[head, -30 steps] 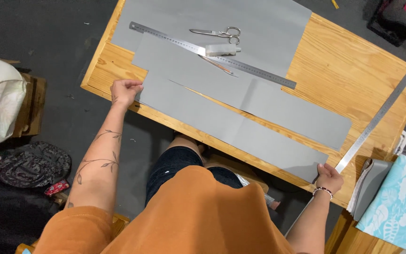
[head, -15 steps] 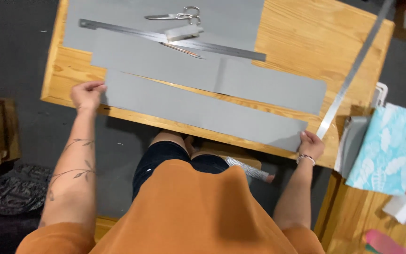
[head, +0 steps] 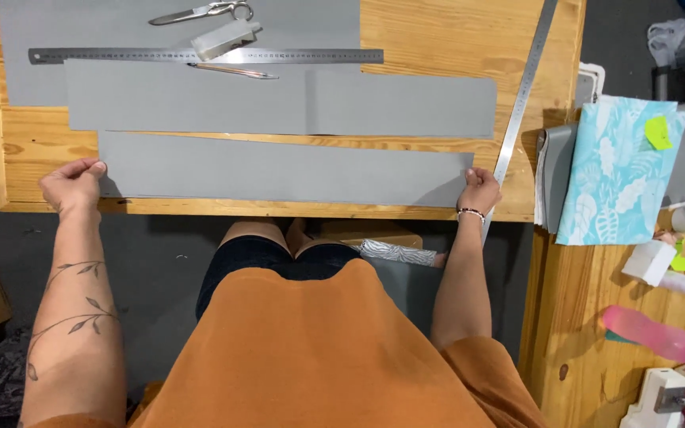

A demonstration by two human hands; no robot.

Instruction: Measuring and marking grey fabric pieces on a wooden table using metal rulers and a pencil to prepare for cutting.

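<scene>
Left hand: pinching the left end of the grey strip.
Right hand: pinching the strip's right end.
Grey strip: flat along the near edge of the table (wooden).
Beyond: second grey strip, steel ruler, scissors.

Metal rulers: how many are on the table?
2. One ruler lies flat across the grey sheet at the far side; a longer ruler runs slantwise along the table's right edge.
</scene>
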